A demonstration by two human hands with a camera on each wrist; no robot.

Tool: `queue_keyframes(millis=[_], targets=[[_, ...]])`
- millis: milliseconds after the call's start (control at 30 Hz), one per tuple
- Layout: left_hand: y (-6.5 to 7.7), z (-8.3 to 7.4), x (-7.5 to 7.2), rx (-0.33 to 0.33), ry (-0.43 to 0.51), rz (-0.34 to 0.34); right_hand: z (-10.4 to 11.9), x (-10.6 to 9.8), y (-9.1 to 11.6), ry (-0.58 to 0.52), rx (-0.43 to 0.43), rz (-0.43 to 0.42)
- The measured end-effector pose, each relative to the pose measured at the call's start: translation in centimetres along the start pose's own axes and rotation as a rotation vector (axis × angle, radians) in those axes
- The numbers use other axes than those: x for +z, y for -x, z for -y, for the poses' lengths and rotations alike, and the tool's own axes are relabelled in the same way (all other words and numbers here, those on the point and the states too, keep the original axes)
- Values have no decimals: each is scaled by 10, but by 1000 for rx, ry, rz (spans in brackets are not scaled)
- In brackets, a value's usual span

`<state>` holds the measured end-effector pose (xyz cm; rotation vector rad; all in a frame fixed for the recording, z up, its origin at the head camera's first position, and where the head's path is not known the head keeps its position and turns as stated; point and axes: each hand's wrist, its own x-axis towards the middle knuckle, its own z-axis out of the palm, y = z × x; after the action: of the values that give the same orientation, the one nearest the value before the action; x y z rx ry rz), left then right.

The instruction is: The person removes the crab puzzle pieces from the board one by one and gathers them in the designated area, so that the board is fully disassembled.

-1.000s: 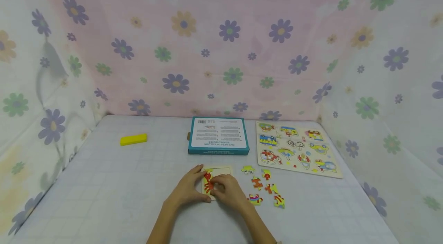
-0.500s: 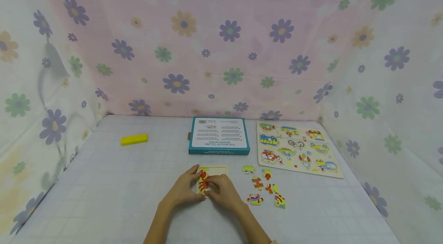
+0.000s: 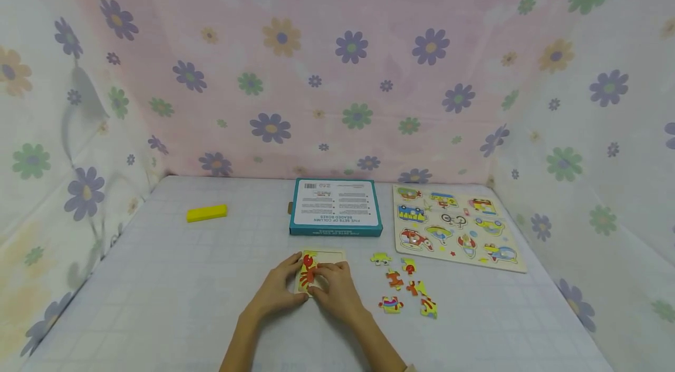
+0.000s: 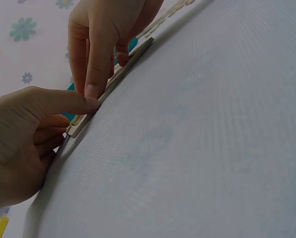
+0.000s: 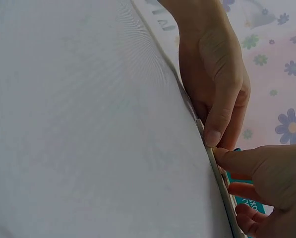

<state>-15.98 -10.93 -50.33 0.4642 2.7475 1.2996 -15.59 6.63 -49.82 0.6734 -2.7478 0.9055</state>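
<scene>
A small wooden puzzle tray (image 3: 340,252) lies on the table in front of me in the head view. Yellow jigsaw pieces with a red crab picture (image 3: 306,272) fill its left part. My left hand (image 3: 276,287) holds the tray's left side, thumb at the near edge and fingers at the far left. With bent fingers and thumb, my right hand (image 3: 337,293) pinches a red-and-yellow puzzle piece (image 3: 313,272) at the crab's right side, mostly hidden by the fingers. Both wrist views show the tray edge-on, with the left thumb (image 4: 90,103) touching its near edge.
Several loose puzzle pieces (image 3: 394,279) lie right of the tray. Behind it sits a teal-edged box (image 3: 336,208). A wooden vehicle puzzle board (image 3: 448,249) is at the back right, and a yellow block (image 3: 207,213) at the back left. Flowered cloth (image 3: 316,79) walls the table.
Tray and both hands have shifted a little to the left. The right fingers stay at the crab piece, which sits closer to the other crab pieces. The loose pieces stay where they were.
</scene>
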Motion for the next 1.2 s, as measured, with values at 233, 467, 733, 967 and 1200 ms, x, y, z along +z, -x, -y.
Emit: queue_keyframes(millis=[233,467,733,967,1200], targets=[[1,3,2,41,12,-30,1,-1,-1,-168,42,7],[1,3,3,38,30,-75,-2,-2,-10,-289,52,-10],[1,3,5,33,49,-90,-2,3,-31,-149,70,59],[2,3,5,24,61,-96,-3,2,-36,-187,86,86],[2,3,5,24,70,-111,-4,3,-34,-277,56,53]])
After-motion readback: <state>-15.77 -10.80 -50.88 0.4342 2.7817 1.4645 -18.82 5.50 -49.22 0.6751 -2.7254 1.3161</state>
